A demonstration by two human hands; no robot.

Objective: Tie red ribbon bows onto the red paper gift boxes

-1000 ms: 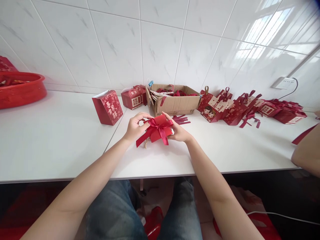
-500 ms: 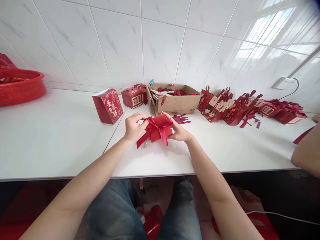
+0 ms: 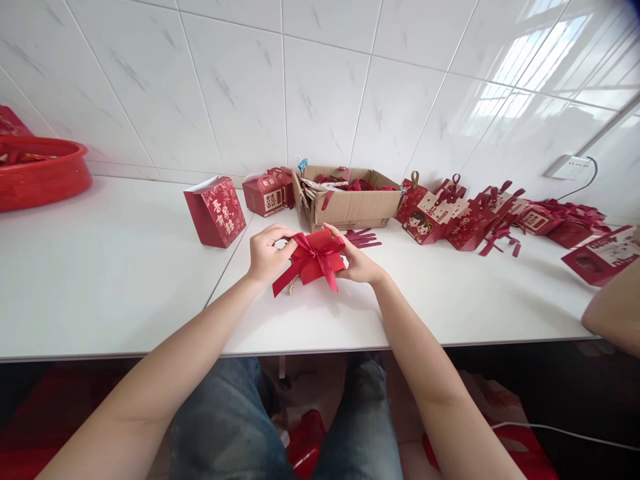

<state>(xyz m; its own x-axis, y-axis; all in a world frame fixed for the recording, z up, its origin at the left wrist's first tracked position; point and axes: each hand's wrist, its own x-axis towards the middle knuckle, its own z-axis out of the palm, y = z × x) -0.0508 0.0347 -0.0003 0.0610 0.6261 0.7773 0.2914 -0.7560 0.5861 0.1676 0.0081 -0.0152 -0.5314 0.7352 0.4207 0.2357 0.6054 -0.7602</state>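
Note:
A small red gift box (image 3: 314,270) with a red ribbon bow (image 3: 317,252) across its top is held between my two hands, near the front of the white table. My left hand (image 3: 271,252) pinches the bow's upper left loop between thumb and finger. On the other side, my right hand (image 3: 359,261) grips the box's right edge, its fingers partly behind the bow. One long ribbon tail hangs to the lower left, another toward me. A bit of gold trim shows beneath the box; the box's underside is hidden.
An open cardboard box (image 3: 357,208) of red ribbons stands behind my hands, with ribbon strips (image 3: 363,239) before it. A tall red box (image 3: 217,211) stands left. Several red gift boxes (image 3: 463,220) line the right. A co-worker's arm (image 3: 614,307) rests at the right edge.
My hands and the bow are almost still; the ribbon tail shifts slightly. At the far right, a red box with a pale label has come into view beside the co-worker's arm.

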